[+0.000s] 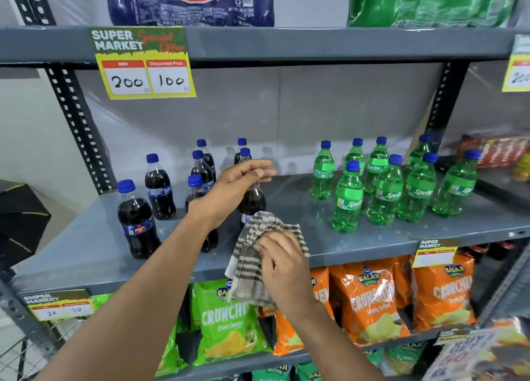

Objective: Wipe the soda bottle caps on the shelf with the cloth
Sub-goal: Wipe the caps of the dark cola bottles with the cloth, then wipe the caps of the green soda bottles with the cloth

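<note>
Overhead, a yellow and green price card [143,62] hangs from the upper shelf edge, reading "SUPER MARKET", "Special Offer", "MRP 200" and "Discounted Price 100". Above it sit a blue Thums Up multipack [190,1] and a green Sprite multipack [430,1], both cut off by the top of the view. On the grey middle shelf [315,231], dark cola bottles [137,222] with blue caps stand at the left; the nearest shows a Thums Up label. To the right, well apart from them, stands a cluster of green bottles [348,199] labelled Sprite, also blue-capped. Below, green bags [226,320] read "BALAJI", "CRUNCHE" and "Chaat Chaska", and orange bags [370,297] read "BALAJI WAFERS" and "Simply Salted". A small card [57,304] at lower left shows "20" and "10"; another small card [434,251] near the orange bags is too blurred to read beyond "SUPER MARKET".

The left hand [232,188] reaches forward over a cola bottle [252,201], fingers extended and loosely curled at its top; the cap is hidden behind the hand, so I cannot tell whether the hand grips it. The right hand [284,266] sits lower, at the front edge of the shelf, fingers bunched and clutching a striped brown and white cloth [252,254], which hangs down in front of the shelf lip, just below that bottle. A red carton [493,149] at far right is blurred.
</note>
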A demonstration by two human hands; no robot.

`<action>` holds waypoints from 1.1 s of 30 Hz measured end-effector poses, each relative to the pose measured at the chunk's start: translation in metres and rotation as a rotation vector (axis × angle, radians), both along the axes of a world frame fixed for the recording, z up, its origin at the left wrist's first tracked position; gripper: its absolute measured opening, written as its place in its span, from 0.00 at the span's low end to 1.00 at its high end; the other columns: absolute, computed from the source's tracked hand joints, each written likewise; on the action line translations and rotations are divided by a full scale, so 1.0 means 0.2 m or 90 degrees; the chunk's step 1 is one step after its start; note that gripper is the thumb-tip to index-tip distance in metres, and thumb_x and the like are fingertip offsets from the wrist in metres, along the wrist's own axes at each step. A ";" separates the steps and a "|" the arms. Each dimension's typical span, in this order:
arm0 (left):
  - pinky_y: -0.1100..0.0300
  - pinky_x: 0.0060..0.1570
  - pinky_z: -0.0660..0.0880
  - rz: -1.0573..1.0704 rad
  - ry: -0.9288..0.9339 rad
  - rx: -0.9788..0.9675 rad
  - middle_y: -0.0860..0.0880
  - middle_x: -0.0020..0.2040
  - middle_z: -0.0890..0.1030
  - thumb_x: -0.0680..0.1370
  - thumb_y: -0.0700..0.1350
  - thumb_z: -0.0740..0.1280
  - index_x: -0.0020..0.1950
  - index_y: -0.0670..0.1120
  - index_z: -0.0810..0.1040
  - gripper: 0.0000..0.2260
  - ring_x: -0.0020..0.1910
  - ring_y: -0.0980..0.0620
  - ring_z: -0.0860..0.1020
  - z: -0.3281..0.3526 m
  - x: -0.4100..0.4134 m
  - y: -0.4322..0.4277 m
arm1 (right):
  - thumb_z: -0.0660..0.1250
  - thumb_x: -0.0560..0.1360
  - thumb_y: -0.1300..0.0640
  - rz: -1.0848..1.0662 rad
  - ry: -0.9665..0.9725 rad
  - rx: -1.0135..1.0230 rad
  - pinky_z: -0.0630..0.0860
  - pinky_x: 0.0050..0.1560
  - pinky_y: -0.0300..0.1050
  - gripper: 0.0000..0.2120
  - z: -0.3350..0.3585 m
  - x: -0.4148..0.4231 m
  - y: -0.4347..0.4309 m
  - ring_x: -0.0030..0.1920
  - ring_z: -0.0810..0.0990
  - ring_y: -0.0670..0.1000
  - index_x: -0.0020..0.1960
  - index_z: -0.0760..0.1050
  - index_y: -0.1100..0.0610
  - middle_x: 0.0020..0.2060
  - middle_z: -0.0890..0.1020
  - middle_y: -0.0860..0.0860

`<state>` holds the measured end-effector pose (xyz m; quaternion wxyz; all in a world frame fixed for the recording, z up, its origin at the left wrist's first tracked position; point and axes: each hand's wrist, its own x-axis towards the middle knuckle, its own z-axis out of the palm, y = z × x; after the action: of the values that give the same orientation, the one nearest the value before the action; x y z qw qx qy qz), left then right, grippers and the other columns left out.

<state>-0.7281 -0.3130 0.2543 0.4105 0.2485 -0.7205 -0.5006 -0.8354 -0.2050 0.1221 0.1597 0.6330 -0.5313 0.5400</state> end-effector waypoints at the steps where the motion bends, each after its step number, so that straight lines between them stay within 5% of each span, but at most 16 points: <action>1: 0.55 0.70 0.70 0.002 -0.005 -0.010 0.51 0.60 0.86 0.84 0.42 0.62 0.63 0.52 0.80 0.11 0.63 0.54 0.81 0.01 0.00 0.00 | 0.72 0.75 0.67 -0.006 -0.033 -0.019 0.74 0.59 0.36 0.05 0.01 0.00 0.03 0.51 0.78 0.51 0.48 0.83 0.59 0.46 0.83 0.50; 7: 0.64 0.56 0.77 0.083 0.069 -0.111 0.57 0.61 0.84 0.82 0.45 0.68 0.64 0.52 0.80 0.11 0.61 0.58 0.80 0.12 -0.01 0.07 | 0.75 0.71 0.72 -0.043 -0.230 -0.095 0.80 0.53 0.38 0.11 0.07 -0.12 0.27 0.50 0.83 0.48 0.51 0.83 0.62 0.48 0.83 0.49; 10: 0.57 0.66 0.74 0.096 0.101 -0.224 0.55 0.64 0.81 0.81 0.45 0.67 0.65 0.51 0.79 0.13 0.66 0.58 0.77 0.20 -0.09 0.14 | 0.74 0.73 0.66 -0.064 -0.289 -0.136 0.77 0.52 0.28 0.09 0.11 -0.24 0.41 0.52 0.81 0.39 0.53 0.83 0.60 0.48 0.82 0.46; 12: 0.54 0.68 0.73 0.063 0.109 -0.252 0.54 0.63 0.81 0.80 0.45 0.68 0.64 0.51 0.79 0.13 0.66 0.57 0.77 0.21 -0.19 0.19 | 0.73 0.75 0.62 -0.075 -0.312 -0.156 0.79 0.52 0.36 0.07 0.13 -0.35 0.49 0.52 0.82 0.43 0.53 0.82 0.56 0.49 0.83 0.44; 15: 0.60 0.66 0.73 -0.012 0.101 -0.201 0.51 0.63 0.80 0.80 0.43 0.68 0.64 0.50 0.77 0.13 0.64 0.56 0.78 0.19 -0.40 0.24 | 0.71 0.76 0.62 -0.093 -0.329 -0.138 0.81 0.50 0.50 0.09 0.14 -0.49 0.56 0.50 0.84 0.54 0.53 0.80 0.49 0.48 0.83 0.48; 18: 0.69 0.61 0.72 -0.044 0.074 -0.107 0.48 0.66 0.79 0.82 0.39 0.66 0.67 0.44 0.76 0.13 0.62 0.57 0.77 0.13 -0.62 0.22 | 0.70 0.77 0.56 -0.093 -0.357 -0.080 0.81 0.50 0.41 0.10 0.14 -0.61 0.59 0.51 0.83 0.47 0.52 0.79 0.42 0.48 0.83 0.41; 22: 0.57 0.72 0.67 -0.034 0.041 0.004 0.46 0.70 0.78 0.82 0.39 0.66 0.72 0.43 0.73 0.18 0.68 0.52 0.75 0.08 -0.84 0.12 | 0.71 0.75 0.51 -0.079 -0.425 -0.019 0.78 0.42 0.29 0.06 0.14 -0.78 0.50 0.47 0.83 0.41 0.49 0.81 0.39 0.45 0.85 0.41; 27: 0.68 0.60 0.74 -0.093 0.059 0.042 0.41 0.72 0.76 0.81 0.31 0.63 0.72 0.40 0.72 0.19 0.71 0.50 0.74 0.04 -0.96 0.01 | 0.74 0.76 0.61 -0.072 -0.319 0.037 0.83 0.42 0.47 0.06 0.11 -0.92 0.30 0.46 0.85 0.47 0.51 0.85 0.52 0.46 0.86 0.44; 33: 0.57 0.70 0.71 -0.204 0.055 0.093 0.42 0.67 0.81 0.79 0.31 0.64 0.68 0.40 0.76 0.18 0.69 0.47 0.77 0.03 -0.99 0.01 | 0.74 0.75 0.62 -0.061 -0.154 -0.076 0.73 0.58 0.31 0.06 0.21 -0.92 0.12 0.51 0.81 0.45 0.52 0.84 0.55 0.49 0.84 0.45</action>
<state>-0.9254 -0.3120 0.2595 0.3372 0.1379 -0.6943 -0.6206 -1.0198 -0.1810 0.1634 0.1573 0.5268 -0.5433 0.6344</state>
